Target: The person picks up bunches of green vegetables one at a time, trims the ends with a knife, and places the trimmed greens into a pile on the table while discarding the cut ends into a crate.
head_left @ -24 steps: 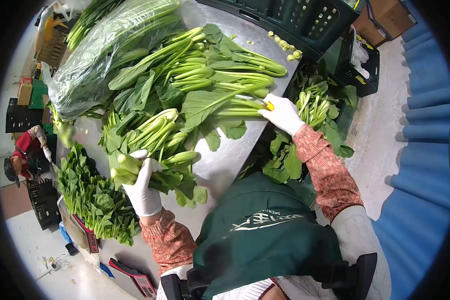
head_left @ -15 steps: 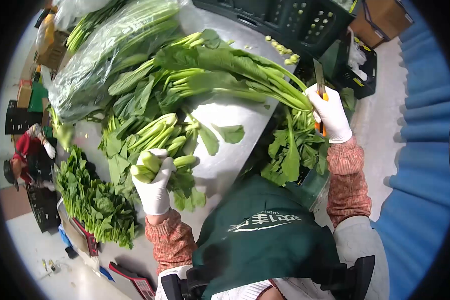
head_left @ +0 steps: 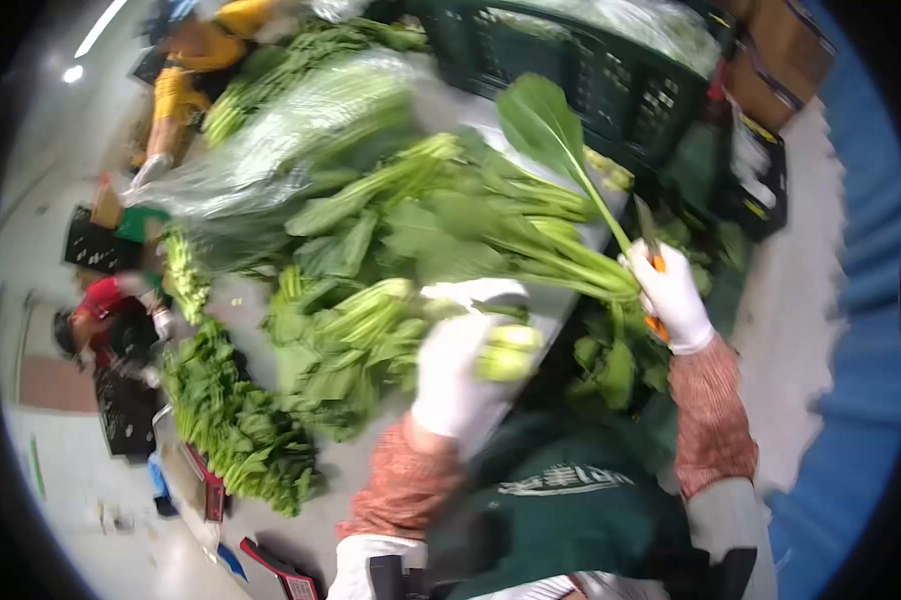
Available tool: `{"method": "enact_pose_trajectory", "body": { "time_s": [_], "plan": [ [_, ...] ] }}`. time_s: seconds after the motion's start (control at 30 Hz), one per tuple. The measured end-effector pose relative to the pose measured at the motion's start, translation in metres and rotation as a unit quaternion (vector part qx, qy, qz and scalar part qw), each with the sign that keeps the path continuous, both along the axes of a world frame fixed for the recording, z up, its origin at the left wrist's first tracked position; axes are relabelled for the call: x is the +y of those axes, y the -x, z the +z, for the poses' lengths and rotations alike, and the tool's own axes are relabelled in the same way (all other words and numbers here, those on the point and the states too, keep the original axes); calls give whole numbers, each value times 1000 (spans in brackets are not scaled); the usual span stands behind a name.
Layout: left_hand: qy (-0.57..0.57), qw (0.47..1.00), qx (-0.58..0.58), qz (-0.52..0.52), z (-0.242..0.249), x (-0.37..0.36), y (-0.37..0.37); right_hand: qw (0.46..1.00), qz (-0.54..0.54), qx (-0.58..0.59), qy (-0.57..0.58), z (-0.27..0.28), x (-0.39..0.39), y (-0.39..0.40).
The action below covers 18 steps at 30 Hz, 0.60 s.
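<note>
My gloved left hand is blurred by motion and closed around a bunch of leafy greens, its pale cut stem ends pointing right. My gloved right hand grips an orange-handled knife, blade upward. The same hand also meets the stem end of a single long leaf that stands up to the left. Long leafy stems lie across the table with their ends close to my right hand. Between the hands and the bag, more greens are heaped.
A clear plastic bag of greens lies at the back of the metal table. Dark green crates stand behind. Leafy bunches line the left. Below my right hand are leaves. Co-workers stand at the far left.
My left hand has moved right with its bunch, toward my right hand. A single long leaf now stands up beside my right hand, which still holds the knife. The camera view has shifted.
</note>
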<state>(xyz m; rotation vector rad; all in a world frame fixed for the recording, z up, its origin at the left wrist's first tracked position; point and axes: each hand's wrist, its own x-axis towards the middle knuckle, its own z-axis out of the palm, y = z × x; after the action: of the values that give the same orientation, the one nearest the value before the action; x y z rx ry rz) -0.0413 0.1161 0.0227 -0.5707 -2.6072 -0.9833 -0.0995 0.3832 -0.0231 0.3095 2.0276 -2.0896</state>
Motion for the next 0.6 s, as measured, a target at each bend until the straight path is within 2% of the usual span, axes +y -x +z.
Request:
{"method": "enact_pose_trajectory", "body": {
  "time_s": [0.03,0.1,0.13,0.17,0.23,0.27,0.37,0.43,0.47,0.5,0.53,0.57,0.6],
  "plan": [
    [-5,996,-63,-60,9,8,6,990,4,94,-104,-8,-6,2],
    [66,994,-1,-89,-1,27,15,949,53,218,-220,-14,-12,-1],
    [134,987,28,-88,-8,34,18,946,70,218,-229,-3,-19,-6],
    [196,975,52,-90,-17,41,19,942,79,235,-226,3,-25,-12],
    [223,968,34,-110,-35,51,26,948,111,212,-210,17,-28,-19],
    [252,960,63,-101,-34,51,24,950,102,215,-204,16,-28,-20],
    [223,968,70,-91,-25,54,19,963,73,212,-150,-4,-21,-21],
    [183,981,30,-64,-25,51,19,999,19,30,-25,10,-18,-24],
    [144,988,12,-45,-26,47,20,999,6,51,2,2,-13,-20],
    [104,994,-11,-28,-25,43,18,999,-4,49,-23,2,-7,-17],
    [33,999,0,-2,-17,41,20,992,14,61,-113,-7,2,-9],
    [68,993,-89,20,-15,35,17,976,31,61,-205,-21,12,-5],
    [-26,999,28,2,-8,32,23,923,4,148,-354,-40,16,-4]
  ]
}}
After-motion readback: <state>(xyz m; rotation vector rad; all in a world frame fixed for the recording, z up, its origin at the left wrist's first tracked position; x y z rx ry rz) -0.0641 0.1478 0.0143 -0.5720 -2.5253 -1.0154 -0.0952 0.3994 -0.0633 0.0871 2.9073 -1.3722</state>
